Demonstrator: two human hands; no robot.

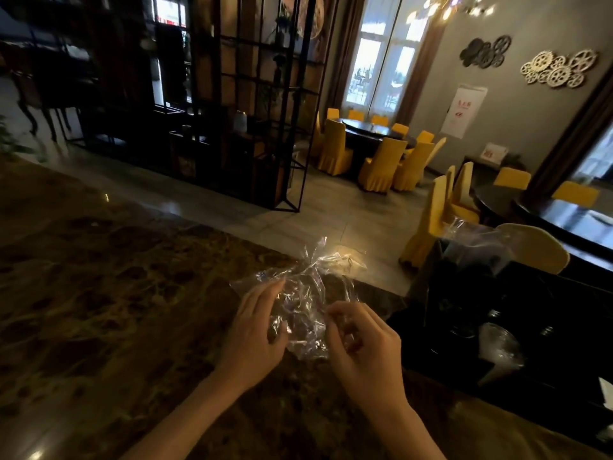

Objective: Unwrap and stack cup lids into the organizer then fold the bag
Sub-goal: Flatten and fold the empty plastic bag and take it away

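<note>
On marble counter (99, 293), both hands' fingers (265, 293) pinch crumpled clear bag (305, 303) between them

Bag (305, 293): clear plastic, crumpled, twisted top pointing away — lying on the surface left of the organizer.
Organizer (464, 313): black, dark inside — clear lids (501, 346) just visible.

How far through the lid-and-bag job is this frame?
Late stage, apparently. The clear plastic bag looks emptied and lies crumpled on the marble counter. Left hand and right hand both grip it. No neat fold yet. The dark organizer at right is too dim to check.
</note>
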